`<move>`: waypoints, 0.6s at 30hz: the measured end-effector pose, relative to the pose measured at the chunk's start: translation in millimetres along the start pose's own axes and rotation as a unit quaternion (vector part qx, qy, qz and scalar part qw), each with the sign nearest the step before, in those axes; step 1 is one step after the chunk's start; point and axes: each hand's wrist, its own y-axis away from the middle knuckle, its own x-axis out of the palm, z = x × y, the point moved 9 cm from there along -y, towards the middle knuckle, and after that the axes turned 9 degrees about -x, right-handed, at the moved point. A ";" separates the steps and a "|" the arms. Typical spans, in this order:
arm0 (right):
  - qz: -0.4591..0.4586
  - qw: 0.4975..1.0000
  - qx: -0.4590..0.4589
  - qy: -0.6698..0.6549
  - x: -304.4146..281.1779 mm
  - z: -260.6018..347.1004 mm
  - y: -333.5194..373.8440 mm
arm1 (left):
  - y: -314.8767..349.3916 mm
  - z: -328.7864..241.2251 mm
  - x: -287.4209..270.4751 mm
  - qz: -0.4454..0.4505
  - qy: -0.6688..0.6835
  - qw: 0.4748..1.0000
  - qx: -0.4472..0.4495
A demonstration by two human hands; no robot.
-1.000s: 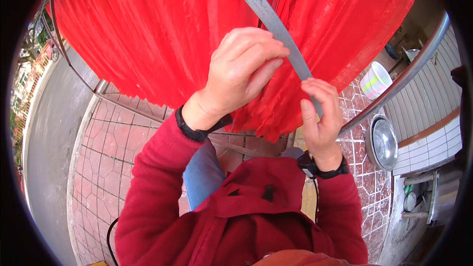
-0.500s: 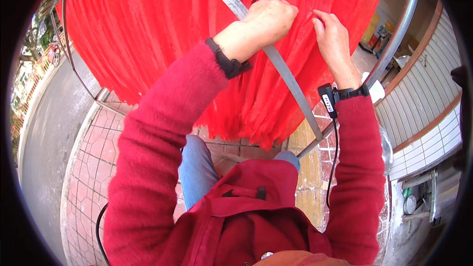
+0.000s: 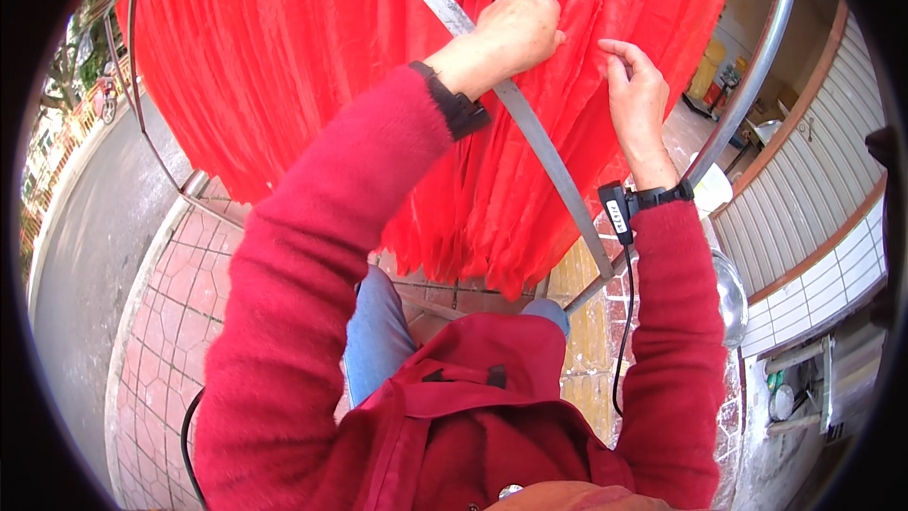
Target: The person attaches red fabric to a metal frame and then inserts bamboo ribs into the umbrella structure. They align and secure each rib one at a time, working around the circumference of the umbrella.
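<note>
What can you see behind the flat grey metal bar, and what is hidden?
Behind the metal bar are red hanging material and, near its lower end, paving. Whatever the bar and left hand cover cannot be seen.

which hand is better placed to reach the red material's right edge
Probably the right hand: it is nearer that edge of the red material. The left hand is farther left, overlapping the metal bar in this view.
</note>
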 end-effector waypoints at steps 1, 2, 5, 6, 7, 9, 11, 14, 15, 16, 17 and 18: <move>-0.005 0.991 -0.079 0.109 -12.4 11.6 -0.1 | 1.1 10.5 -1.9 0.011 -0.009 0.999 -0.029; -0.008 0.964 -0.157 0.216 -20.5 23.2 1.4 | 2.0 18.6 -6.1 0.008 -0.037 0.998 -0.051; 0.011 0.942 -0.122 0.313 -36.8 14.3 0.6 | 8.9 27.3 -21.3 -0.016 -0.119 0.992 -0.046; 0.020 0.931 -0.107 0.348 -41.4 13.0 -0.4 | 10.0 27.0 -25.2 -0.026 -0.148 0.988 -0.037; 0.031 0.922 -0.088 0.375 -45.0 11.9 -2.5 | 11.4 26.6 -27.8 -0.035 -0.177 0.983 -0.028; 0.071 0.916 -0.041 0.392 -47.8 10.3 -2.3 | 15.0 25.4 -31.4 -0.057 -0.196 0.979 -0.008; 0.077 0.932 -0.024 0.352 -42.9 16.9 -4.1 | 17.1 24.1 -32.1 -0.078 -0.193 0.978 0.012; 0.064 0.973 -0.023 0.219 -22.8 26.9 -10.5 | 20.9 23.4 -29.7 -0.107 -0.151 0.982 0.040; 0.067 0.981 -0.010 0.183 -11.3 25.1 -11.6 | 22.3 23.2 -28.3 -0.113 -0.136 0.983 0.047; 0.063 0.988 -0.024 0.139 1.6 27.2 -14.5 | 24.1 24.4 -28.0 -0.119 -0.122 0.984 0.053; 0.072 0.986 0.002 0.150 15.5 20.5 -17.3 | 26.1 25.7 -28.3 -0.124 -0.114 0.984 0.059; 0.072 0.985 0.000 0.156 28.6 17.8 -20.7 | 27.5 26.6 -29.0 -0.128 -0.106 0.984 0.065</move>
